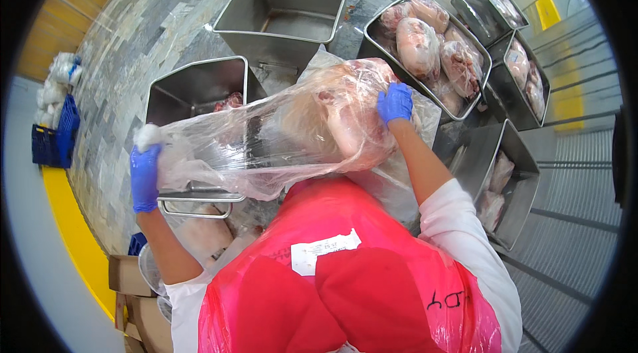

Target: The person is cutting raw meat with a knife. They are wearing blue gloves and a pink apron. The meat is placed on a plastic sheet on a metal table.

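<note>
A long sheet of clear plastic film (226, 144) stretches between my two gloved hands. My left hand (145, 177), in a blue glove, is closed on the film's bunched whitish end, out over the left metal bin. On the right, a large pale pink cut of raw meat (352, 124) lies under the film, in front of my body. My right hand (397, 104), also in a blue glove, grips the film at the meat's upper right side, its fingertips partly hidden. Beneath the meat, a sheet of clear plastic (425, 114) sticks out. What supports it is covered.
The left metal bin (247, 81) holds some red meat. Behind it stands another metal bin (282, 35), its bottom visible. At the right are a bin of bagged meat (488, 74) and more metal bins (512, 220). Cardboard boxes (143, 316) and blue crates (66, 124) are at the left.
</note>
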Motion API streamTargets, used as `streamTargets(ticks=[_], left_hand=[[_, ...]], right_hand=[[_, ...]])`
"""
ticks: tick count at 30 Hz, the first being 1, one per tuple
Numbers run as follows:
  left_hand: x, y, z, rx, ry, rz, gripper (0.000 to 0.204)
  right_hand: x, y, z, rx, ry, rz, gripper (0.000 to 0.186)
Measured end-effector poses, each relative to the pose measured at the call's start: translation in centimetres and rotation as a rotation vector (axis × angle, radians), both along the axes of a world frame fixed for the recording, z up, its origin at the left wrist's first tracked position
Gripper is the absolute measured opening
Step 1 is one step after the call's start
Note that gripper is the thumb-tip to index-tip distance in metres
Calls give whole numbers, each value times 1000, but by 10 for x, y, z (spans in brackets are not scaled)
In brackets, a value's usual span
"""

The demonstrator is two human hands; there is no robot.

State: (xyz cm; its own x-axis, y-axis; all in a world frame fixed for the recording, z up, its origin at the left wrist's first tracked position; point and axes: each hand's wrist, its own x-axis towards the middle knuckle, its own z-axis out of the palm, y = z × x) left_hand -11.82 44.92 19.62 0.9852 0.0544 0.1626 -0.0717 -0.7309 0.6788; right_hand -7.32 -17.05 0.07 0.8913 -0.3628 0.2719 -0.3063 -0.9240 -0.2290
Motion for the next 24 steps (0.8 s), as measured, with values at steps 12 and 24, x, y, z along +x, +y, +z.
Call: streamTargets(ticks=[12,24], left_hand=[[15,-122,-28,-354,89,-91,40],[146,-363,-215,311,-99,-595,50]], right_hand=[[15,-32,-9,343,99,4,29],[6,-29,-9,439,14,178,18]])
